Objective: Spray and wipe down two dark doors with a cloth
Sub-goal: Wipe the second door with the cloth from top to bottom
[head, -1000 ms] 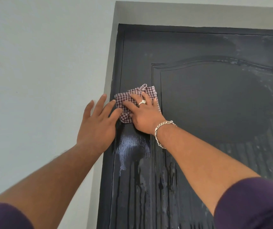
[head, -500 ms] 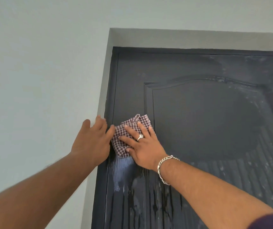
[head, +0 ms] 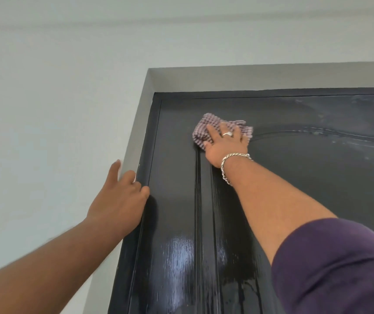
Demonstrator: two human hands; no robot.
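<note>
The crumpled purple-and-white checked cloth (head: 206,130) has travelled up the glossy, wet black panelled door (head: 177,223), now near its top left corner. The right hand (head: 225,146), fingers spread flat, presses the cloth against the door. The left hand (head: 119,198) rests loosely open on the door's left frame edge, holding nothing.

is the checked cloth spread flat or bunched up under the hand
Bunched up. The checked cloth sits crumpled in uneven folds under the right hand, which presses it against the dark door; its edges stick out beyond the fingers.
</note>
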